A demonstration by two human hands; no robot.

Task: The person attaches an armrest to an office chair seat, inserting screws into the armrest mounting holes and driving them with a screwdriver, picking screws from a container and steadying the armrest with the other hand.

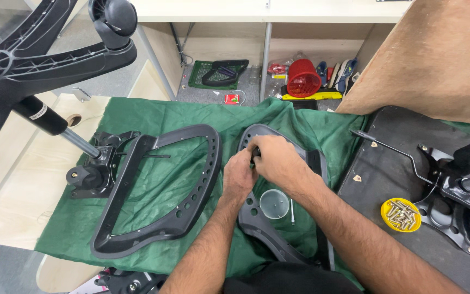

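Observation:
Both my hands meet over a black plastic chair frame [262,228] lying on a green cloth [153,179]. My left hand [239,177] is curled against the frame's left rail. My right hand [276,159] grips a small dark tool or handle at the frame's upper rail; what exactly it holds is hidden by the fingers. A small grey-green round cup [274,203] sits just below my hands, inside the frame.
A second black chair frame [161,188] lies to the left, beside a chair base with gas cylinder [39,111]. On the right lie a black seat plate [387,169] with a mechanism [458,185] and a yellow lid of screws [401,214]. A red basket [303,78] is on the floor.

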